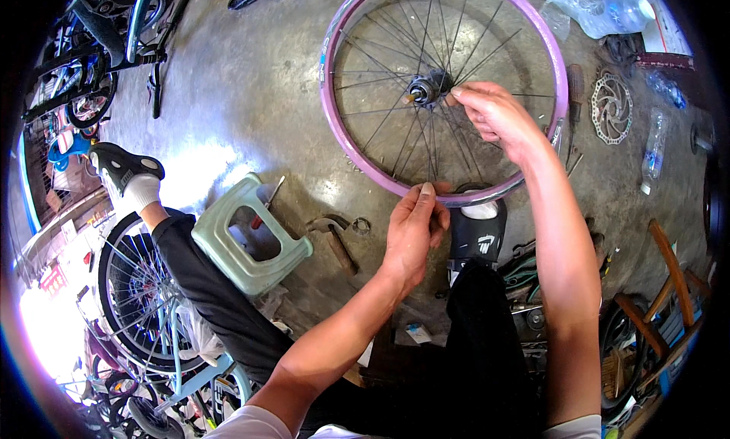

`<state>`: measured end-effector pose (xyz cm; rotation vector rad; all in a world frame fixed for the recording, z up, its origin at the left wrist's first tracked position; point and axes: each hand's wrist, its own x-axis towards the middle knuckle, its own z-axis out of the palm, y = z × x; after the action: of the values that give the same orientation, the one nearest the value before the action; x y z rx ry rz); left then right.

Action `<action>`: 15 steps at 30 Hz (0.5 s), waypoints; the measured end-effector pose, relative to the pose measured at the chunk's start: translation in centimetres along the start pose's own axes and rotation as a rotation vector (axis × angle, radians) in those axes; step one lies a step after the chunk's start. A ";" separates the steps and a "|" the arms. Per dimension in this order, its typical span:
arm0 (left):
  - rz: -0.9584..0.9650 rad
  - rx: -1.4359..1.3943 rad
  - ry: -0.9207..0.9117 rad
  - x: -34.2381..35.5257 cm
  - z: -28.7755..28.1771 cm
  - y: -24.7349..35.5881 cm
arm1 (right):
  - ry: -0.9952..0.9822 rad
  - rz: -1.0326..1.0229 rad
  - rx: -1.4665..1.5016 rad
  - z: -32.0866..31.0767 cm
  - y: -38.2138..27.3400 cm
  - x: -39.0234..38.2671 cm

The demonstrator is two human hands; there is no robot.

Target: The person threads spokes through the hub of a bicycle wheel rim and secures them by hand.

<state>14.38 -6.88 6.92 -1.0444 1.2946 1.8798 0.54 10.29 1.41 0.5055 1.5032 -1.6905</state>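
A bicycle wheel (pixel 559 66) with a pink-purple rim, dark spokes and no tire leans tilted before me, its lower edge by my right shoe (pixel 477 234). My left hand (pixel 414 230) is closed on the near part of the rim, thumb on top. Beside the black hub (pixel 431 88), at its right edge, my right hand (pixel 494 114) is pinched with thumb and forefinger together. What those fingertips hold is too small to make out; it may be a spoke end. The other fingers of that hand are curled.
A pale green plastic stool (pixel 285 268) stands left of the wheel, with a screwdriver (pixel 266 207) beside it. A disc brake rotor (pixel 611 110) and plastic bottles (pixel 654 150) lie at right. Bicycles (pixel 144 287) crowd the left side; a wooden frame (pixel 669 287) is at lower right.
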 end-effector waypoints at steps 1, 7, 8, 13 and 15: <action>0.004 0.001 -0.002 0.1 -0.1 -0.1 | 0.012 -0.003 -0.003 0.1 0.0 -0.2; 0.016 -0.003 0.010 0.3 -0.3 -0.6 | 0.051 -0.012 -0.039 0.1 0.1 -0.1; 0.015 -0.005 0.011 0.3 -0.3 -0.6 | 0.058 -0.015 -0.042 0.2 0.1 -0.2; 0.012 -0.019 0.017 0.3 -0.3 -0.7 | 0.047 -0.008 -0.055 0.0 0.0 -0.2; 0.012 -0.024 0.017 0.3 -0.3 -0.8 | 0.047 -0.009 -0.059 -0.1 0.1 -0.1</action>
<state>14.93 -6.93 6.23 -1.0690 1.2930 1.9042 0.67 10.44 1.42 0.5110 1.5857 -1.6465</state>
